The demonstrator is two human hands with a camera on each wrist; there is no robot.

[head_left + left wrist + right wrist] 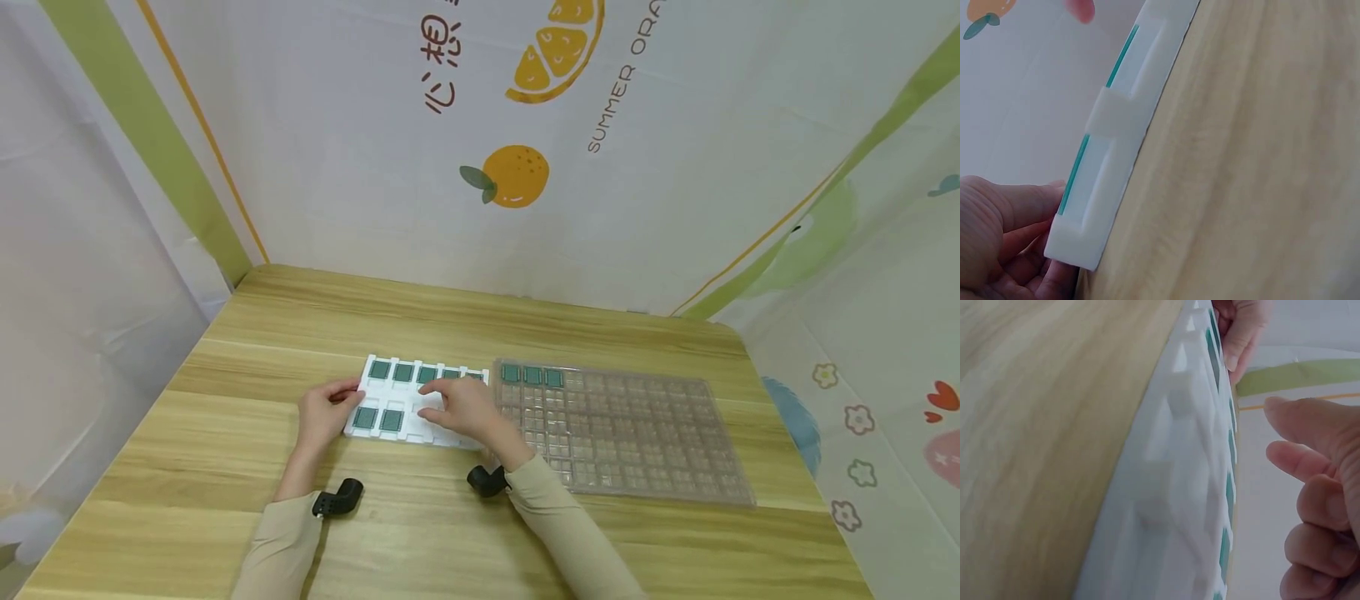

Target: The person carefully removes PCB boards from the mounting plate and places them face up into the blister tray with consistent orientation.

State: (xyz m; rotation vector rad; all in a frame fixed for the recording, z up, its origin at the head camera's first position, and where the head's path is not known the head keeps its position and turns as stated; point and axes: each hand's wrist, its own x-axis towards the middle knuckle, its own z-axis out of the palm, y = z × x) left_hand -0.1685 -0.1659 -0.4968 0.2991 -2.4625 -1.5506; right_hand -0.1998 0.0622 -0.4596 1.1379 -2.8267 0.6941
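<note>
A white tray [378, 392] lies on the table, with several green square chips [391, 420] in its far row and two in its near row at the left. My left hand [322, 412] grips the tray's left end; in the left wrist view the thumb [1032, 203] lies at the edge, other fingers curled lower down. Over the tray's right part hovers my right hand [467, 408], thumb and index finger apart with nothing between them. It hides some slots. The right wrist view shows its other fingers [1319, 544] loosely bent, away from the tray.
Right of the white tray lies a wide clear plastic tray [637, 400] with many small compartments. Three green chips [532, 376] sit in its far left corner. The wooden table [420, 517] meets printed curtains [360, 167] at the back and sides.
</note>
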